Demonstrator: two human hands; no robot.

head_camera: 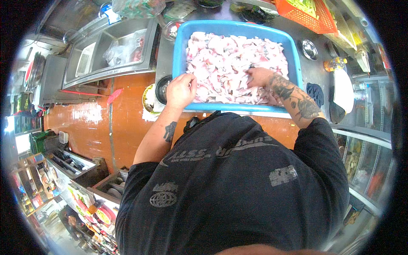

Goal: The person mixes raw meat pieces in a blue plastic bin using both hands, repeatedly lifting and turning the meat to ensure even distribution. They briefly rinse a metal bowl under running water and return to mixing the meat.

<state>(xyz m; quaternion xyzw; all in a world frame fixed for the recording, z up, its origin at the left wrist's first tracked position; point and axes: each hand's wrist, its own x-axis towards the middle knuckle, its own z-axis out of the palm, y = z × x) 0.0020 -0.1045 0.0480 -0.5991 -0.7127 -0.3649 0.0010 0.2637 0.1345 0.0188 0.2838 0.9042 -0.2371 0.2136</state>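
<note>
A large blue plastic tub (pixel 296 71) stands before me, filled with pale, pinkish-white pieces of raw meat or fish (pixel 220 60). My left hand (pixel 182 91) is at the tub's front left corner, over the rim, with its fingers curled inward. Whether it grips the rim or a piece is not plain. Farther right, my right hand (pixel 259 77) reaches over the front rim and touches the pieces. Its fingertips are partly hidden among them, so what they hold cannot be made out.
Left of the tub are a dark round bowl (pixel 162 89) and a steel sink (pixel 110 71) with a plastic bag (pixel 119 52). Rightward stand a steel bowl (pixel 309 50), a bottle (pixel 335 64), a dark cloth (pixel 315 93) and an orange basket (pixel 322 24) of green vegetables.
</note>
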